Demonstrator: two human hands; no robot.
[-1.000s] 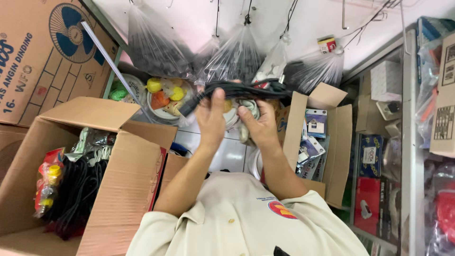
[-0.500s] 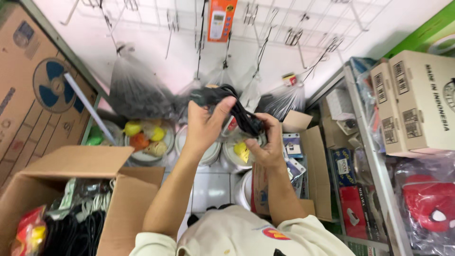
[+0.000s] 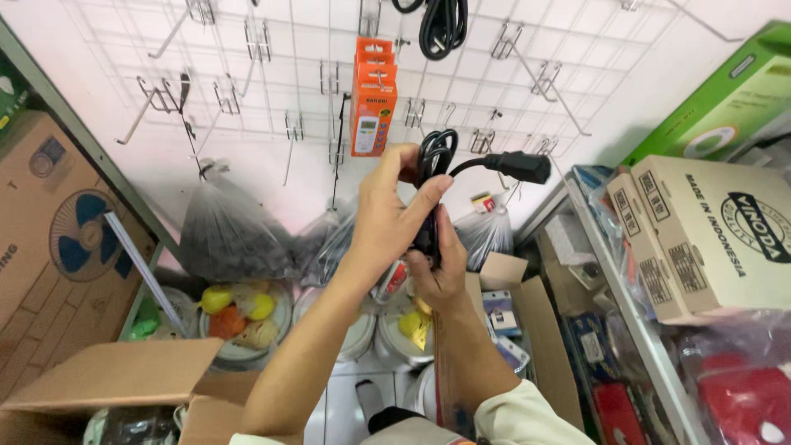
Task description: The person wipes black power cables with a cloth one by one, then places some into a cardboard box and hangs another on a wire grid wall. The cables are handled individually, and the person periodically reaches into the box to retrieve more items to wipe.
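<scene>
Both my hands are raised in front of a white wire grid wall panel (image 3: 272, 91) with metal hooks. My left hand (image 3: 394, 210) grips the upper loop of a coiled black power cable (image 3: 434, 156). My right hand (image 3: 435, 272) holds the lower part of the same bundle. The cable's black plug (image 3: 521, 166) sticks out to the right. An orange packaged item (image 3: 372, 105) hangs on a hook just left of my left hand. Another black cable (image 3: 442, 25) hangs at the top of the grid.
Clear plastic bags (image 3: 227, 235) hang below the grid. An open cardboard box (image 3: 115, 379) sits lower left, a fan carton (image 3: 58, 247) at far left. Shelving on the right holds a cardboard carton (image 3: 709, 239) and a green box (image 3: 725, 99). Bowls of colourful items (image 3: 239, 317) lie below.
My view has tilted up from the boxes to the grid wall. Both hands have lifted the coiled black cable higher, toward the hooks.
</scene>
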